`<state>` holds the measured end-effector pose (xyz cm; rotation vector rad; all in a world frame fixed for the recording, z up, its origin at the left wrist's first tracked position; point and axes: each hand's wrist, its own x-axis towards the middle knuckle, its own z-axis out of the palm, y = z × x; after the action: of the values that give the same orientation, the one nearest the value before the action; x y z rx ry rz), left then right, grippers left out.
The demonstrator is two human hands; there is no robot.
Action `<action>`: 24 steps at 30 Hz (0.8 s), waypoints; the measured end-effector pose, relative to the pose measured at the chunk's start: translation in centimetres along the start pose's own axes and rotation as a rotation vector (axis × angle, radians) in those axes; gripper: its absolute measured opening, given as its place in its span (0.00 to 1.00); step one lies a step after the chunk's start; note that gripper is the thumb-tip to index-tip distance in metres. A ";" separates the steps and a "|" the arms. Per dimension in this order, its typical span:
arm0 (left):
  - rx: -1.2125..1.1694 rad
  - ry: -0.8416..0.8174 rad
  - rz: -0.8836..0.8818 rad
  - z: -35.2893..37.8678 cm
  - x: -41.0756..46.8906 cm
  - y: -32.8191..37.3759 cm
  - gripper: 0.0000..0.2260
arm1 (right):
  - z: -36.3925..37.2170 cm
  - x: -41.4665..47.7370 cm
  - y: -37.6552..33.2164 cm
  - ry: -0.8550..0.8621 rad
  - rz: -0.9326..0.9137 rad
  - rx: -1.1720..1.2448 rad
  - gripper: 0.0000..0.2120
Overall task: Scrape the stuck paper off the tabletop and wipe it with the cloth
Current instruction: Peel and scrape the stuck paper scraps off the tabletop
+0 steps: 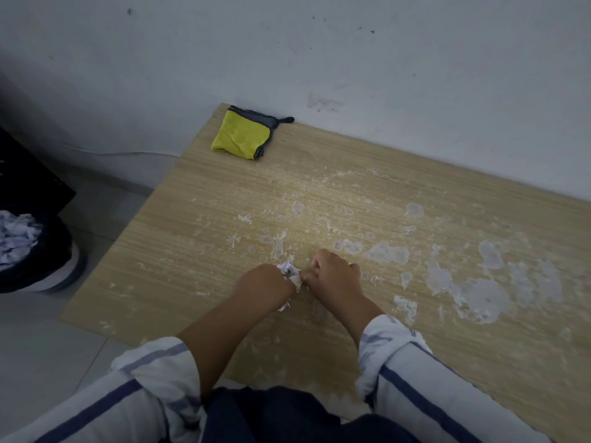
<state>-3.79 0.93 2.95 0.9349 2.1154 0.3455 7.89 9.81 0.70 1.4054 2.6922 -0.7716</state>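
Head view: left hand (262,287) clutches wadded paper scraps (287,269), right hand (334,276) pinches at them. Most stuck paper (483,298) lies right of both hands on the surface (192,251); cloth (241,135) sits far-left, nearer left hand.

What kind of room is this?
Probably a plain office or workroom corner: a laminate table against a marked white wall, with a bin of torn paper on the tiled floor.
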 end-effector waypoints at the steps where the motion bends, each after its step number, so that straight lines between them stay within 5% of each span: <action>1: 0.002 -0.003 0.002 -0.1 -0.1 0.0 0.19 | 0.0 0.0 -0.1 -0.004 0.003 -0.004 0.05; 7: -0.036 -0.050 0.019 -0.4 -0.3 0.2 0.19 | -0.1 -0.2 -0.4 0.035 -0.001 0.129 0.04; 24: 0.056 -0.069 -0.081 -1.3 0.0 0.0 0.15 | 0.8 0.1 -1.3 -0.053 -0.003 -0.007 0.12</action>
<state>-4.76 0.98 3.80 0.8773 2.1021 0.2114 6.69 8.93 0.54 1.3595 2.6556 -0.7867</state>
